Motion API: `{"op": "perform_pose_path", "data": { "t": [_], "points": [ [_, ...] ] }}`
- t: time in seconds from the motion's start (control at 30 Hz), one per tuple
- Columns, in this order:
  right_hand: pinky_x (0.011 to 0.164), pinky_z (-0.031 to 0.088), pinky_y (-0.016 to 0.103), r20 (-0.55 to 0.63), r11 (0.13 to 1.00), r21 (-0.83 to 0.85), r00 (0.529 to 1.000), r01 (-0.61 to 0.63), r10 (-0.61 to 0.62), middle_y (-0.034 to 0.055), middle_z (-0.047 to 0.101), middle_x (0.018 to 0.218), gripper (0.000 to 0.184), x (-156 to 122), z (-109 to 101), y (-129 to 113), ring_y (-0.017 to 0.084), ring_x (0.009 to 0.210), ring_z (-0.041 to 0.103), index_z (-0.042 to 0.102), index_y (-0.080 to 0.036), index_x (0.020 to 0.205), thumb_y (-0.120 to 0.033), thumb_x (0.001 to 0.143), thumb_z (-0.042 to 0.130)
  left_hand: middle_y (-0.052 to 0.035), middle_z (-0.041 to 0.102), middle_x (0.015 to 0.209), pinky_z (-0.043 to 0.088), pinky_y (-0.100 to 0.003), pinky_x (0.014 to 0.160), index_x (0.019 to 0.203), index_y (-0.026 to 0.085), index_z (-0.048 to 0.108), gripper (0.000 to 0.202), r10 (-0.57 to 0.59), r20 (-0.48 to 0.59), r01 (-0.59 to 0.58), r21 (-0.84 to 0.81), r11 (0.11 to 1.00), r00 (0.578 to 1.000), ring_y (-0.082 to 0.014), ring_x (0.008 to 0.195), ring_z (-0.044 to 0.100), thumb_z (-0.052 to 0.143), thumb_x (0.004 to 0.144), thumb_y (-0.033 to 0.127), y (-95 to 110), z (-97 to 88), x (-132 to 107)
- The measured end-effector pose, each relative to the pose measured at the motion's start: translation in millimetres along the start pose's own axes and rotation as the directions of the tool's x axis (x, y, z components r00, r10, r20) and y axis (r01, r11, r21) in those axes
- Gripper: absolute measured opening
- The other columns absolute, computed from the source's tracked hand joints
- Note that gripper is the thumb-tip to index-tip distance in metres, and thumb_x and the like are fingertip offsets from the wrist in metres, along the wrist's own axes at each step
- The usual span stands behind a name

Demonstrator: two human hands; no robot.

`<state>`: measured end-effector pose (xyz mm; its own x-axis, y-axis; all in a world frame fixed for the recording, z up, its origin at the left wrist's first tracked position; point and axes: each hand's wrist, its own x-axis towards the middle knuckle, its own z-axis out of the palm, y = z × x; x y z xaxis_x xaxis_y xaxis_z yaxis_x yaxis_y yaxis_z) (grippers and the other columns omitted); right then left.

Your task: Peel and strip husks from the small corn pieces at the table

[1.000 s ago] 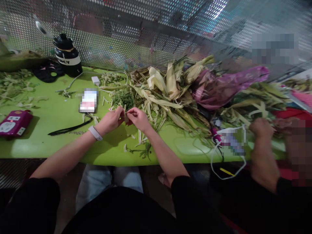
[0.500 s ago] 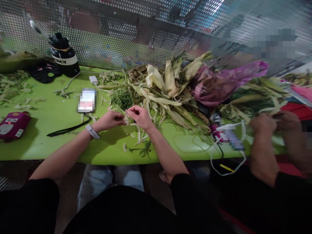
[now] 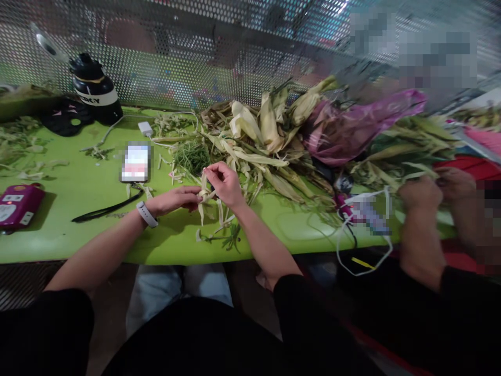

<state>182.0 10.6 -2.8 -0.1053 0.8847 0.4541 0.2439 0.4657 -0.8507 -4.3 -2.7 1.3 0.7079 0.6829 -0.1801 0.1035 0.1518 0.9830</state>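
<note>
My left hand (image 3: 183, 199) is closed on a pale corn husk strip (image 3: 203, 184) that looks looped or crossed at the fingertips. Just to the right and a little higher, my right hand (image 3: 225, 183) pinches the strip's upper end between thumb and fingers. One tail of the strip hangs below my left fingertips. Behind the hands lies a heap of thin green shreds (image 3: 190, 157), beside a large pile of dried corn husks (image 3: 270, 162). On the table (image 3: 172, 245) in front of them is a small piece with green, leaf-like strands (image 3: 230, 238).
A phone (image 3: 135, 163), a black strap (image 3: 107, 210), a purple box (image 3: 21, 207) and a black bottle (image 3: 97, 96) stand or lie leftward. Rightward are a purple plastic bag (image 3: 340, 136), white cords (image 3: 385, 250) and another person's hands (image 3: 422, 197). Perforated metal mesh (image 3: 188, 57) rises behind.
My right hand has risen slightly, drawing the strip's end upward. More of the strip shows between my hands, with a tail hanging below. The view has shifted slightly.
</note>
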Motion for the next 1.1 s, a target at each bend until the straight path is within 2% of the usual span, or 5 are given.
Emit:
{"op": "perform_pose_path", "data": {
  "t": [0.27, 0.5, 0.77, 0.9, 1.1],
  "points": [
    [0.063, 0.041, 0.026, 0.011, 0.999, -0.046, 1.000, 0.027, -0.026, 0.0000, 0.055, 0.077, 0.029, 0.2, 0.8, 2.7, 0.010, 0.066, 0.048, 0.061, -0.018, 0.080, -0.046, 0.088, 0.058, -0.0076, 0.065, 0.083, 0.034, -0.024, 0.050, 0.082, 0.013, 0.064, 0.031, 0.037, 0.059, -0.027, -0.166, 0.986, 0.998, -0.0110, 0.060, 0.047, 0.053, 0.083, 0.042, 2.1, 2.5, -0.5],
    [0.063, 0.041, 0.026, 0.022, 0.998, -0.050, 0.999, -0.037, 0.039, 0.0003, 0.055, 0.077, 0.034, -2.3, 3.4, 1.9, 0.011, 0.066, 0.047, 0.059, -0.019, 0.079, -0.053, 0.086, 0.058, 0.0044, 0.043, 0.053, 0.027, -0.022, 0.046, 0.086, 0.013, 0.070, 0.033, 0.032, 0.122, -0.054, 0.184, 0.981, 0.992, -0.0066, 0.048, 0.035, 0.065, 0.084, 0.046, 7.3, 5.8, -4.3],
    [0.050, 0.035, 0.024, 0.153, 0.948, 0.103, 0.946, -0.302, 0.285, -0.0036, 0.047, 0.061, 0.051, 3.0, -4.7, -1.1, 0.009, 0.051, 0.042, 0.055, -0.020, 0.080, -0.070, 0.085, 0.046, -0.0007, 0.064, 0.062, 0.049, -0.024, 0.058, 0.076, 0.013, 0.061, 0.035, 0.150, -0.094, -0.145, 0.056, 0.988, 0.984, -0.0095, 0.055, 0.060, 0.070, 0.080, 0.046, -3.7, 1.6, 5.2],
    [0.051, 0.031, 0.024, 0.210, 0.973, 0.044, 0.954, -0.227, 0.213, -0.0047, 0.045, 0.057, 0.048, 1.2, -1.9, -3.6, 0.009, 0.052, 0.039, 0.053, -0.019, 0.070, -0.066, 0.079, 0.061, -0.0035, 0.069, 0.067, 0.044, -0.019, 0.052, 0.078, 0.013, 0.060, 0.035, 0.149, -0.217, -0.142, 0.047, 0.989, 0.965, -0.0100, 0.057, 0.064, 0.071, 0.080, 0.046, -6.8, -0.7, 7.3],
    [0.055, 0.032, 0.024, 0.095, 0.992, 0.000, 0.988, -0.126, 0.125, -0.0046, 0.044, 0.059, 0.045, 0.5, 1.1, 0.8, 0.009, 0.055, 0.039, 0.053, -0.019, 0.071, -0.062, 0.083, 0.058, -0.0035, 0.070, 0.071, 0.051, -0.022, 0.058, 0.082, 0.011, 0.063, 0.033, 0.149, -0.161, -0.145, 0.041, 0.989, 0.976, -0.0088, 0.059, 0.062, 0.074, 0.078, 0.042, -5.4, -1.6, 6.4]
  ]
}}
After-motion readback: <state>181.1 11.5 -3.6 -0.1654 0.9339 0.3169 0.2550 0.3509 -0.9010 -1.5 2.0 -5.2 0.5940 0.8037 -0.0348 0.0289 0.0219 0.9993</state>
